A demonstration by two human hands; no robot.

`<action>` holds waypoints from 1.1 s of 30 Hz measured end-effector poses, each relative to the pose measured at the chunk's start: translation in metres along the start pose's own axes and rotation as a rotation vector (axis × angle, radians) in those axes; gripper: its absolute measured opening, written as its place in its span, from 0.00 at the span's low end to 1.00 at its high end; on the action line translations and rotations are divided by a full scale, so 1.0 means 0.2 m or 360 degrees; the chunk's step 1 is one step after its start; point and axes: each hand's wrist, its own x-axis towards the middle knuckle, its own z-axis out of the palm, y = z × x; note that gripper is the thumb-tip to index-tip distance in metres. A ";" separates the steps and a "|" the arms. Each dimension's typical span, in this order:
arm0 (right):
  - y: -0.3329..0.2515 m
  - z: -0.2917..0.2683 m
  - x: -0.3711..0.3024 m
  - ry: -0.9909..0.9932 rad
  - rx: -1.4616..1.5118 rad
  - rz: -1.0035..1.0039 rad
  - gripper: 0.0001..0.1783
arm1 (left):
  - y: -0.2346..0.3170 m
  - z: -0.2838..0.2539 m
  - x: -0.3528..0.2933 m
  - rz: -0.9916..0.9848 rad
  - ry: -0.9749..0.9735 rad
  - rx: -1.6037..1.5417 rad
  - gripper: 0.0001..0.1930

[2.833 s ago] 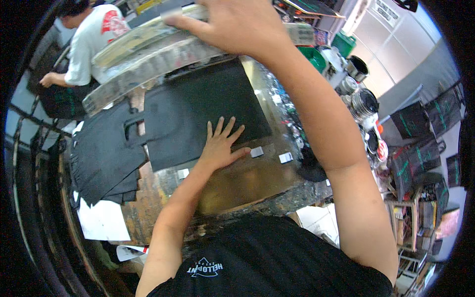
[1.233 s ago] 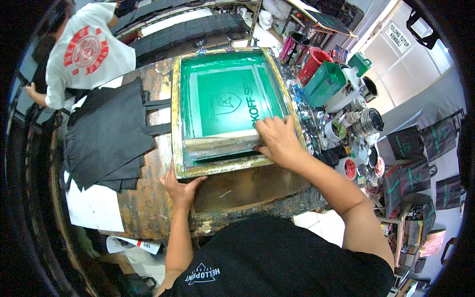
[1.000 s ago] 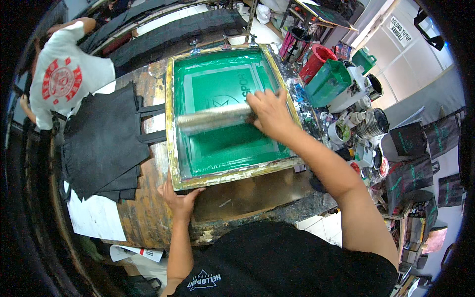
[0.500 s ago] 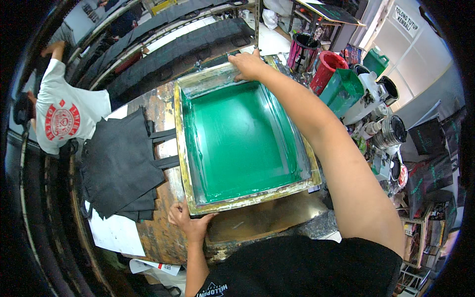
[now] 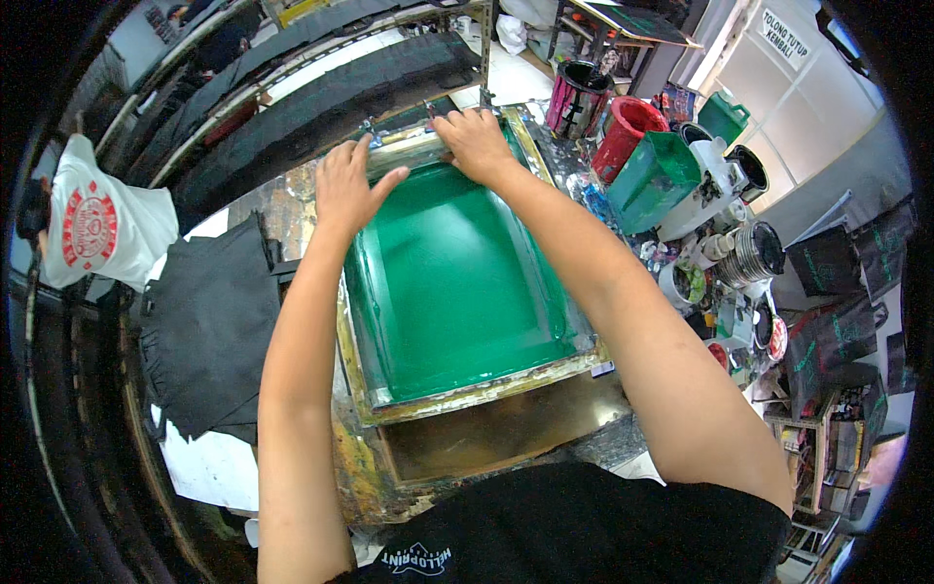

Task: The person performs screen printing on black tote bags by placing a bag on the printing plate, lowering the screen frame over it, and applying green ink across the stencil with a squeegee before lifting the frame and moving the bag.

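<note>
A wooden-framed printing screen (image 5: 496,390) lies on the worktable before me, its mesh covered with green ink (image 5: 452,282). At its far left corner is my left hand (image 5: 345,190), fingers stretched forward and thumb held apart over the inside of the frame. My right hand (image 5: 474,146) grips the far rail, with fingers over the top and thumb on the inner side. Metal clamps stand just beyond that rail. Left of the screen lies a stack of black fabric bags (image 5: 209,321), their straps partly hidden by my left forearm.
Paint cans, a red bucket (image 5: 629,136) and a green container (image 5: 654,180) crowd the table's right side. Behind the table, a long rack (image 5: 360,102) holds black fabric pieces. A person in a white shirt (image 5: 107,219) stands at the far left. White paper (image 5: 209,467) lies under the bags.
My left hand has gone from the near left corner of the screen to its far left corner. My right hand stays on the far rail. The other person has shifted left.
</note>
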 end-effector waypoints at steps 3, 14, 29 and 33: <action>0.03 -0.04 -0.02 -0.0114 -0.0021 0.0007 0.25 | 0.07 0.12 0.11 -0.0197 -0.0432 0.0182 0.32; -0.13 -0.31 -0.31 -0.0285 0.0000 0.0009 0.20 | 0.17 0.05 -0.25 0.0064 0.0073 0.0397 0.30; -0.60 -1.02 -1.11 -0.0346 -0.0062 -0.0028 0.10 | 0.70 -0.58 -1.10 0.0023 -0.0044 0.0235 0.30; -0.66 -1.11 -1.21 -0.0358 -0.0049 -0.0009 0.10 | 0.77 -0.66 -1.18 -0.0018 -0.0048 0.0164 0.30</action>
